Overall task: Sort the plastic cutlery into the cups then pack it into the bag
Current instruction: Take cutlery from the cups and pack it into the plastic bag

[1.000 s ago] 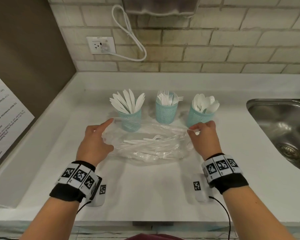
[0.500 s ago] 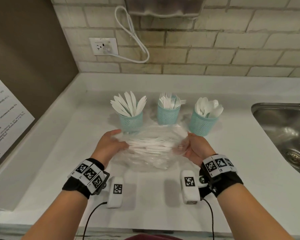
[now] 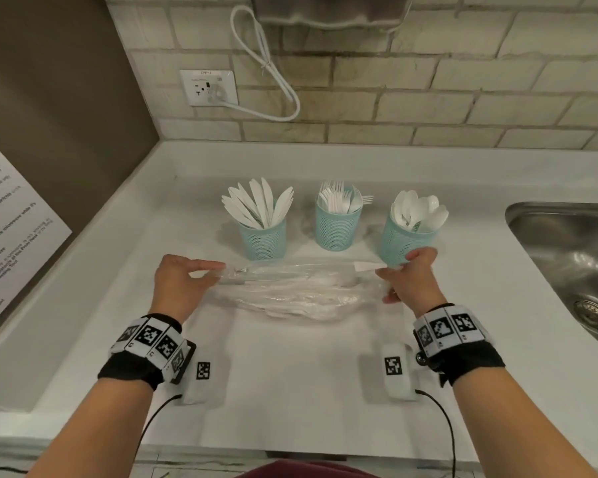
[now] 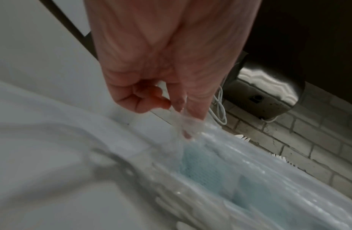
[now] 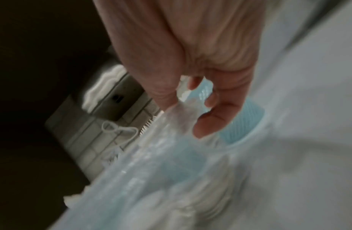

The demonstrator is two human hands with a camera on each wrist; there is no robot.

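Pinching the clear plastic bag (image 3: 283, 291) at each end, my left hand (image 3: 178, 288) and right hand (image 3: 413, 284) stretch it across the white counter (image 3: 290, 374); loose white cutlery (image 3: 290, 298) lies inside. Just behind it stand three teal mesh cups: knives (image 3: 261, 205) left, forks (image 3: 339, 201) middle, spoons (image 3: 418, 210) right.

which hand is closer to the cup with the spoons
Right. The right hand pinches the bag end directly in front of the spoon cup, overlapping its base in the head view. The left hand holds the bag's opposite end, nearer the knife cup.
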